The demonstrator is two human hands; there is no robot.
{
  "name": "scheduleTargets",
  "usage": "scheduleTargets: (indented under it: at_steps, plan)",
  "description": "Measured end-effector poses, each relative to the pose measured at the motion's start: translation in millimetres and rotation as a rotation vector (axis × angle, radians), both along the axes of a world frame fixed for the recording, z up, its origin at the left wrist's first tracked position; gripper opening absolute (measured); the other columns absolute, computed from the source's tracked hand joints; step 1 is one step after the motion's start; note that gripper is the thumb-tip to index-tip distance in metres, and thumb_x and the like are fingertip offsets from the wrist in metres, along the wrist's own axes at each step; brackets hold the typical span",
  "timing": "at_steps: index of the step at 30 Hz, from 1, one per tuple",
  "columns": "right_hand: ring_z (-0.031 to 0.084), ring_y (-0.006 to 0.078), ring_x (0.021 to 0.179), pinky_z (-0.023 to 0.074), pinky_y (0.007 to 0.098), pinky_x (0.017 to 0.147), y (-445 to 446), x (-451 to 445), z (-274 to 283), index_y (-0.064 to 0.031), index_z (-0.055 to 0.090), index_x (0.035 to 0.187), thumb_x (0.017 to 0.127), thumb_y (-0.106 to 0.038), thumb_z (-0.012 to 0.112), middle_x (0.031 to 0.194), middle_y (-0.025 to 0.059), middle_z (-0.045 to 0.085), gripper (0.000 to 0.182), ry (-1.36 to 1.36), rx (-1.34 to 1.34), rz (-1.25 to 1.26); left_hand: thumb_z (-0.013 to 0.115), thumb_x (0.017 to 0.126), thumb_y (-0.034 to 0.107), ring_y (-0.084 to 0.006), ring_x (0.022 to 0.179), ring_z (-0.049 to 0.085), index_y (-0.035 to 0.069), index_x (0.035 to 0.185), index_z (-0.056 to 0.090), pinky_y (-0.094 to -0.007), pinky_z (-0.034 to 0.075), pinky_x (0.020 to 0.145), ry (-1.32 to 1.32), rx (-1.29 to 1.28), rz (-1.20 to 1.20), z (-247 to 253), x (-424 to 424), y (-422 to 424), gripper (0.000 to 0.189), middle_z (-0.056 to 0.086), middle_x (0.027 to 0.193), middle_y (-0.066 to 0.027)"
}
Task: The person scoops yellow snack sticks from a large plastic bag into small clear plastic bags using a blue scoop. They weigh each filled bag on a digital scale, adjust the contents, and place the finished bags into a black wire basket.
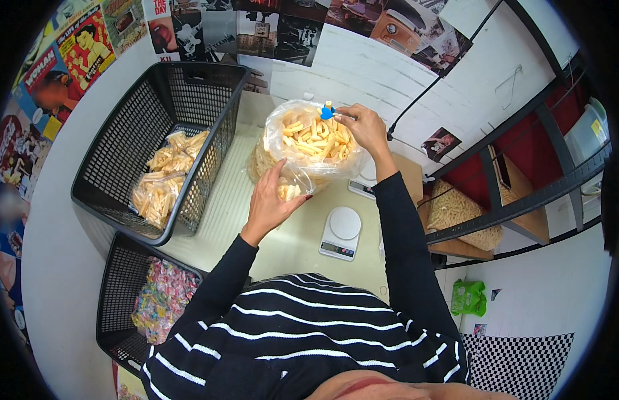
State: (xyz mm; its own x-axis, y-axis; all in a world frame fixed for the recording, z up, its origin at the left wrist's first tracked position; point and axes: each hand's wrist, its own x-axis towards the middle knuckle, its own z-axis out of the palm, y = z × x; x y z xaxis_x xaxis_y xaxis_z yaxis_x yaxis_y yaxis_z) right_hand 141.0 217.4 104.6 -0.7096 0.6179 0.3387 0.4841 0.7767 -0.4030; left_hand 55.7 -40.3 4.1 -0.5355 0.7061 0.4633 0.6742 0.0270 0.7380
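My left hand [272, 202] grips a small clear plastic bag [303, 181] with a few pale yellow snack sticks in the bottom. Right behind it stands a large open clear bag [277, 127], full of puffed snack sticks [314, 137]. Over the far rim of that bag, my right hand [364, 127] pinches a small blue utensil [327, 112]. A snack stick shows at the utensil's tip; its exact kind is unclear. Nearer to me, a white digital kitchen scale [342, 232] sits on the table with a bare round plate.
At the left, a black plastic crate [119, 145] holds several filled snack bags [164, 195]. A lower crate [114, 300] contains wrapped candies [164, 300]. A second scale [363, 187] and a cardboard box [408, 175] lie behind my right forearm, beside a metal-framed shelf [519, 215].
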Motion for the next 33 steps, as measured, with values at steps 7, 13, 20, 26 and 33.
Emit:
scheduleTargets:
  at_steps: [7,13,20,26,33]
  plan:
    - [0.066,0.0225,0.084,0.0481,0.0340,0.075,-38,14,-1,-0.0156,0.076,0.108,0.084,-0.038,0.072,0.092,0.0058,0.070,0.033,0.182,-0.285,0.187,0.084,0.073,0.034,-0.0381,0.112,0.058,0.000,0.138,0.044,-0.0446,0.048,0.093,0.020,0.049,0.082,0,-2,8,0.084,0.058,0.124,-0.0227]
    - [0.059,0.0131,0.074,0.0443,0.0275,0.069,-106,28,1,-0.0056,0.075,0.110,0.085,-0.019,0.074,0.087,0.0054,0.069,0.028,0.220,-0.351,0.169,0.084,0.072,0.030,-0.0388,0.112,0.054,0.000,0.139,0.040,-0.0456,0.045,0.094,0.028,0.127,0.167,3,1,18,0.086,0.056,0.120,-0.0211]
    - [0.063,0.0202,0.073,0.0464,0.0339,0.066,-115,37,6,-0.0136,0.076,0.108,0.085,-0.034,0.072,0.089,0.0025,0.069,0.031,0.036,-0.157,0.142,0.085,0.070,0.025,-0.0384,0.109,0.053,0.001,0.140,0.038,-0.0467,0.044,0.094,0.113,0.201,0.182,0,0,22,0.088,0.054,0.119,-0.0200]
    - [0.064,0.0223,0.074,0.0469,0.0353,0.066,-113,39,8,-0.0141,0.077,0.106,0.085,-0.034,0.071,0.089,0.0032,0.069,0.029,0.029,-0.118,0.134,0.085,0.070,0.025,-0.0385,0.111,0.053,0.000,0.140,0.038,-0.0472,0.043,0.095,0.097,0.187,0.162,-6,-1,23,0.089,0.054,0.121,-0.0205]
    - [0.067,0.0282,0.082,0.0499,0.0400,0.072,-85,26,0,-0.0143,0.076,0.107,0.085,-0.034,0.070,0.091,0.0054,0.068,0.030,0.076,-0.060,0.062,0.085,0.070,0.031,-0.0381,0.110,0.055,-0.001,0.140,0.041,-0.0472,0.044,0.095,0.065,0.104,0.143,-9,-4,25,0.089,0.057,0.119,-0.0203]
